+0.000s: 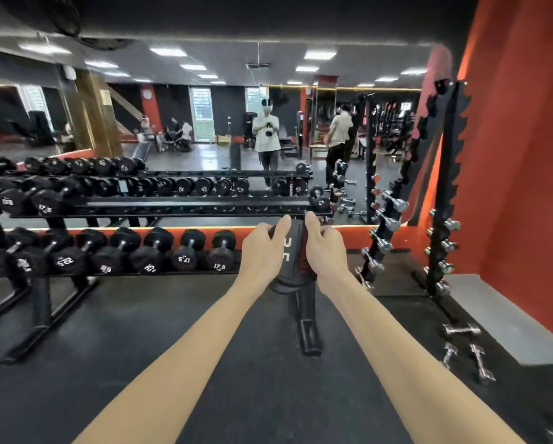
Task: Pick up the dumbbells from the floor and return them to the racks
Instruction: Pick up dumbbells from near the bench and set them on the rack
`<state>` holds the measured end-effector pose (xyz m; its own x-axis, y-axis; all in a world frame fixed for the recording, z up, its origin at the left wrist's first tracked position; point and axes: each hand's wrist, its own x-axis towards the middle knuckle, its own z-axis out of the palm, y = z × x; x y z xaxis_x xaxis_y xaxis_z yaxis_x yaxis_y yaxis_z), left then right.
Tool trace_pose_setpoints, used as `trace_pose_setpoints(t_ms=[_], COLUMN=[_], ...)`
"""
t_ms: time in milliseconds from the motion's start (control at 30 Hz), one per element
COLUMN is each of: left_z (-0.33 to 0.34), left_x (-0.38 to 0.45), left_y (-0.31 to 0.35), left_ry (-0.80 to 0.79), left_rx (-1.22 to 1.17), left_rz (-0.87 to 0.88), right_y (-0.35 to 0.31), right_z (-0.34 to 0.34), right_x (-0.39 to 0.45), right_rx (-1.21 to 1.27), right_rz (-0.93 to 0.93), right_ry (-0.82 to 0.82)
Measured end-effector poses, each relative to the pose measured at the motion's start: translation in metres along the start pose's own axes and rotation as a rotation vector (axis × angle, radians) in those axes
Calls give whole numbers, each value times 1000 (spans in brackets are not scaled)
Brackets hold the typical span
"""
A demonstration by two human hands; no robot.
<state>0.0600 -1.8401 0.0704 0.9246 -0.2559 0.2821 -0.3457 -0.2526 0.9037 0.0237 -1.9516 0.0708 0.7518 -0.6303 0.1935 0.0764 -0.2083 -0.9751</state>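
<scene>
I hold a black dumbbell (290,255) with white numbers on its end at arm's length. My left hand (263,251) grips its left side and my right hand (323,249) grips its right side, thumbs over the top. It hangs in front of the right end of the long black rack (185,209), above the rack's foot. The rack's lower tier carries a row of black dumbbells (185,251); the middle tier is bare on its right half. Small chrome dumbbells (461,330) lie on the floor at the right.
A tall vertical rack (446,187) with chrome dumbbells stands against the orange wall at the right. A wall mirror behind the racks reflects the gym and people. The rack's foot (307,328) juts onto the dark rubber floor. A grey ledge runs along the right wall.
</scene>
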Motion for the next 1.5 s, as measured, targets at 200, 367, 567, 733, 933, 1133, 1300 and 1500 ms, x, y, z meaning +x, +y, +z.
trace_pose_setpoints(t_ms=[200, 367, 567, 733, 933, 1133, 1300, 1500], left_z=[32, 54, 78, 99, 141, 198, 241, 284], left_x=[171, 309, 484, 623, 776, 919, 1034, 1145], left_y=[-40, -73, -136, -195, -231, -291, -318, -352], left_ry=[24, 65, 31, -65, -148, -225, -337, -322], left_rx=[64, 56, 103, 93, 83, 83, 38, -22], left_rz=[10, -21, -45, -64, -63, -102, -156, -276], right_y=[26, 40, 83, 117, 145, 202, 238, 274], right_z=[60, 111, 189, 253, 296, 332, 352, 380], right_x=[169, 305, 464, 585, 728, 874, 995, 1114], right_rx=[-20, -72, -69, -70, -96, -131, -162, -176], right_rz=[4, -30, -11, 58, 133, 144, 210, 236], right_ry=[-65, -113, -117, -50, 19, 21, 46, 30])
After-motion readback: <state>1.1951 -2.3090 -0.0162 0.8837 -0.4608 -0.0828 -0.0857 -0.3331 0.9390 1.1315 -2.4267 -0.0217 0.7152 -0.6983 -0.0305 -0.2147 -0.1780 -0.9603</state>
